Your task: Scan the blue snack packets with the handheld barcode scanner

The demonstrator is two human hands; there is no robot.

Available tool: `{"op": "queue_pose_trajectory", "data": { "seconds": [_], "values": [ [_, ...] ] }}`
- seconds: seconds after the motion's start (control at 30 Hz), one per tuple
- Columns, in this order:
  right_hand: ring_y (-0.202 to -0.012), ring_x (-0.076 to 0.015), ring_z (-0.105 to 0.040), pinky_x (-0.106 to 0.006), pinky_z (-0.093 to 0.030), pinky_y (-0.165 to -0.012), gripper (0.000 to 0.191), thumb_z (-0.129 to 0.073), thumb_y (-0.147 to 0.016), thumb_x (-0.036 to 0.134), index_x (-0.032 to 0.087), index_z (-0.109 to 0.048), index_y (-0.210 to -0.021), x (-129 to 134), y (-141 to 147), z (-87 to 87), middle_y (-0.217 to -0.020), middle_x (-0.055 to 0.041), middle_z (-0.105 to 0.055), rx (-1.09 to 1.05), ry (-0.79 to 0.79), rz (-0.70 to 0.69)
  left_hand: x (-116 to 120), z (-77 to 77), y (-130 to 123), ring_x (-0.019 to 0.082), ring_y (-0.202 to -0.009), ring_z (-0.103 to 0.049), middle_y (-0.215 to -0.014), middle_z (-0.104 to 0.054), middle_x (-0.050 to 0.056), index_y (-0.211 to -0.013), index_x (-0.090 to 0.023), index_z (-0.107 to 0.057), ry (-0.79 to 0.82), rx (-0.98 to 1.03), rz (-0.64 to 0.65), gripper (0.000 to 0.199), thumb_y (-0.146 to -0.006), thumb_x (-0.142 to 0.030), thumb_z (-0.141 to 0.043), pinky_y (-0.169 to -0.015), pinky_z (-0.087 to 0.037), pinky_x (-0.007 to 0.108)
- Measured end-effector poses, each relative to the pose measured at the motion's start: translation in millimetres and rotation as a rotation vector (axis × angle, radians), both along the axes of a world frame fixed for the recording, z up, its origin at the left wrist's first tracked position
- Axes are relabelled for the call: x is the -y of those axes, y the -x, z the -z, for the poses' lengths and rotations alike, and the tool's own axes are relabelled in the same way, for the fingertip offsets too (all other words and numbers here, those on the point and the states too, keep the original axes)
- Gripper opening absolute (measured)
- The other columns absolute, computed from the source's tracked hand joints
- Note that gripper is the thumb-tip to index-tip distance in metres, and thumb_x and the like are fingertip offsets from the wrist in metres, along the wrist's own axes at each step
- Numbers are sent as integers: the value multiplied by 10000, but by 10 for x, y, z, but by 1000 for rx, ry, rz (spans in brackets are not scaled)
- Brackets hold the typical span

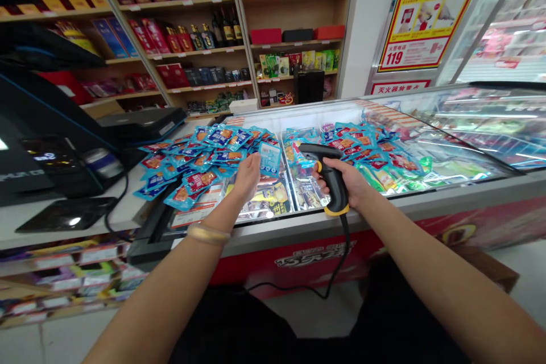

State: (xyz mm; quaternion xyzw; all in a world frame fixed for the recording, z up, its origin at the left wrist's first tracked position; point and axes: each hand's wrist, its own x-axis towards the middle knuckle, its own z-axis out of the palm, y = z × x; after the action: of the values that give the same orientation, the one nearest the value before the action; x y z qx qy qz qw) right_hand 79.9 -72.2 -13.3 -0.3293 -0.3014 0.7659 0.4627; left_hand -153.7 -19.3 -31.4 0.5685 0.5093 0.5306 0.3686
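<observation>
My left hand (248, 177) is closed on a small blue snack packet (270, 159), its pale printed back turned toward me. In my right hand (347, 182) is a black and yellow barcode scanner (335, 182), gripped by its handle with the head pointing left toward that packet. A black cable hangs from the scanner's base. Left of my left hand lies a heap of blue and red snack packets (200, 178) on the freezer's glass top. A second heap of similar packets (362, 145) rests beyond the scanner and to its right.
The chest freezer (409, 205) spans the front, with goods under its glass. At left stand a checkout terminal (51, 125) and a black pad (68, 214) on a counter. Shelves of boxes and bottles (187, 3) line the back. The scanner cable (328, 290) loops below the freezer edge.
</observation>
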Motion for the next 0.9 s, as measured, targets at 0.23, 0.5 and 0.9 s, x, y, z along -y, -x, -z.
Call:
{"op": "queue_pose_trajectory", "data": {
  "seconds": [0.23, 0.5, 0.9],
  "values": [
    [-481, -97, -497, -178, -429, -399, 143, -582, -830, 293, 160, -598, -779, 8, -11, -10, -618, -15, -569, 20, -11, -32, 73, -19, -72, 124, -617, -555, -781, -625, 7, -952, -157, -643, 80, 2, 74, 386, -667, -405, -725, -571, -577, 317],
    [-476, -93, -483, -171, -425, -390, 195, -547, -861, 312, 152, -601, -762, 11, 6, -14, -632, -27, -570, 38, -11, -51, 102, 8, -102, 143, -589, -553, -782, -616, 24, -993, -140, -673, -42, -222, 95, 413, -675, -403, -706, -494, -576, 332],
    [-466, -90, -500, -175, -442, -402, 225, -531, -892, 338, 157, -580, -767, -2, 21, 5, -615, -10, -560, 44, -3, -59, 102, 12, -98, 146, -628, -566, -811, -632, 27, -1039, -143, -684, -90, -262, 120, 419, -709, -400, -674, -469, -557, 276]
  ]
}}
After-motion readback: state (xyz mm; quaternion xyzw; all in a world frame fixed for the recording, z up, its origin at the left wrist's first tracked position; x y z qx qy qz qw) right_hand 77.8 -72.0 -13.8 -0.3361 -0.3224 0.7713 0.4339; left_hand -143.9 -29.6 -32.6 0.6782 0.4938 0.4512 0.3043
